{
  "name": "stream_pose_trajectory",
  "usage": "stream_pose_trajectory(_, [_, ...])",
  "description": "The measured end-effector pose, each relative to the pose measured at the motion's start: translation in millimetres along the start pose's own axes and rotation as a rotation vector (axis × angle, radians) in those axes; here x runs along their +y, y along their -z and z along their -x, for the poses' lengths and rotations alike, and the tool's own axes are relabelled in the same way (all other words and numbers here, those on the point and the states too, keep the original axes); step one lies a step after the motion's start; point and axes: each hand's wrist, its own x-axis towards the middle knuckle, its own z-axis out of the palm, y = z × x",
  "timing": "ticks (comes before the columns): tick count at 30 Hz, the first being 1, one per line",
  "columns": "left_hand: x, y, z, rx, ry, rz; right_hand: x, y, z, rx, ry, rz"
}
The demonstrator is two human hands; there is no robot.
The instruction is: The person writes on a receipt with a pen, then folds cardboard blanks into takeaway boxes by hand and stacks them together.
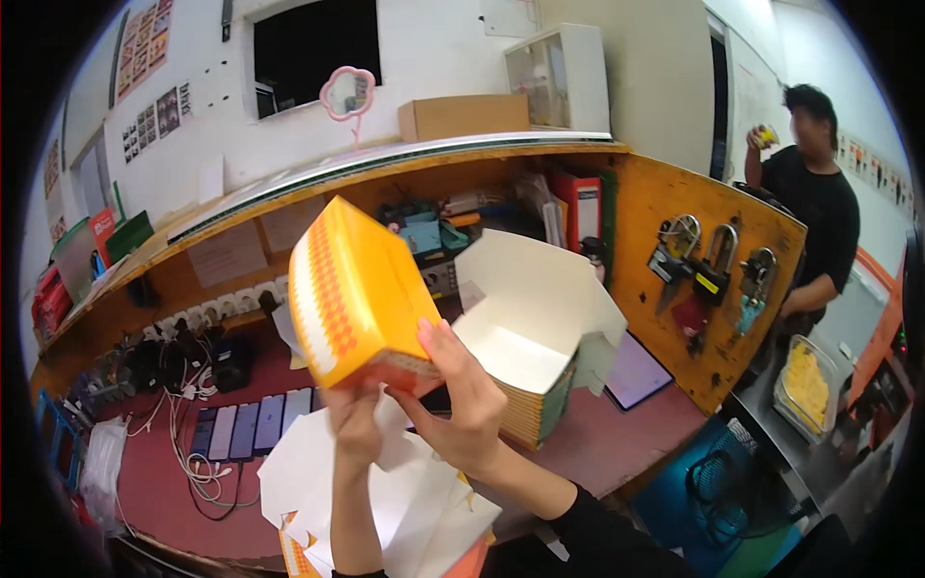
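Note:
A yellow paper food carton (371, 289) with an orange-and-white checked side is raised in front of me, tilted. My right hand (462, 395) grips its lower right edge, thumb below and fingers against the side. My left hand (358, 424) is closed at the carton's underside; it is slightly blurred and its fingers are partly hidden. Below my forearms lie flat carton blanks (299, 462), white inside with orange print at the edges. Right of my hands stands a stack of nested open cartons (525, 352), white inside with flaps spread.
Several phones (246, 424) and tangled cables (178, 433) lie on the red desk (655, 433) at left. A tablet (636, 371) is behind the stack. Padlocks (718, 265) hang on the wooden panel. At right, a person (814, 193) stands near a clear tub of yellow food (807, 385).

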Motion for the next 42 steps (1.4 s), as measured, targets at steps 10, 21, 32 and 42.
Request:
stream_pose_trajectory(10, [85.2, -63.4, -40.1, -0.547, -0.615, -1.276, 62.2, 151.1, -109.4, -0.258, -0.604, -0.467])
stream_pose_trajectory(21, [62.2, -134.9, -68.0, -0.597, -0.172, -0.711, 116.3, 162.1, 17.4, -0.685, -0.004, 0.312])
stream_pose_trajectory(32, [-9.6, -214.2, -54.5, -0.534, -0.234, -0.892, 137.7, 166.4, 50.7, -0.477, -0.118, 0.248])
stream_pose_trajectory(42, [-46.8, -211.9, -49.6, -0.543, -0.178, -1.124, 129.8, 159.0, 47.7, -0.401, -0.028, 0.214])
